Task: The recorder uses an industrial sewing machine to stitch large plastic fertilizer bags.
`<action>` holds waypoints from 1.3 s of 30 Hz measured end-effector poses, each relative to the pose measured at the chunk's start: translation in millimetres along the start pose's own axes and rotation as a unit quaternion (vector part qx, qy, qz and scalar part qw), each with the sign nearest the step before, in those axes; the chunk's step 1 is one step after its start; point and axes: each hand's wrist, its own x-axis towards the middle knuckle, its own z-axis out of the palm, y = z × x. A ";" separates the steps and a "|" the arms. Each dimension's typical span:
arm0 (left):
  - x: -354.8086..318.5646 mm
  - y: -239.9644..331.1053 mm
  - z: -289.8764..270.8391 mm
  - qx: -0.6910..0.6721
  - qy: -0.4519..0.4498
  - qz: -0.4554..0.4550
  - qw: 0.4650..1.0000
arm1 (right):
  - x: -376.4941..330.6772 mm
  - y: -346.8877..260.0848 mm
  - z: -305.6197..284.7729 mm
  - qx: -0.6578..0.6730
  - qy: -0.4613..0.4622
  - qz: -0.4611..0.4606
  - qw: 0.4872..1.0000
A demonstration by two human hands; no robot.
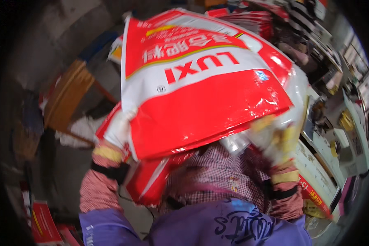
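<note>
A large red and white plastic sack (pixel 205 102) is spread out in front of me, its printing upside down. My left hand (pixel 119 128), in a white glove, is closed on the sack's left edge near the lower corner. At the lower right edge is my right hand (pixel 272 139), in a yellow and white glove; motion smears its fingers, so their grip does not show. Clear plastic (pixel 235 142) shows beside that hand, under the sack's edge. Another red plastic piece (pixel 149 180) hangs below the sack, next to my left wrist.
On the left stands a wooden stool or frame (pixel 65 96), with whitish cloth (pixel 84 129) beside it. Red packaging (pixel 45 221) lies at the lower left. More red sacks (pixel 250 22) are piled at the back. A pale-green machine or bench (pixel 336 139) stands close on the right.
</note>
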 end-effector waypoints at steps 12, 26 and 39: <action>-151.0 -48.3 -216.6 0.062 0.322 0.094 0.940 | 120.8 150.4 59.9 -0.854 0.051 -0.111 0.505; -195.3 -298.5 -299.5 0.449 0.364 -0.317 0.751 | 169.0 351.6 -110.0 -0.499 0.191 0.381 0.754; -192.4 -307.6 -367.5 0.561 0.294 -0.353 0.688 | 140.9 320.3 -117.1 -0.594 -0.120 0.046 0.794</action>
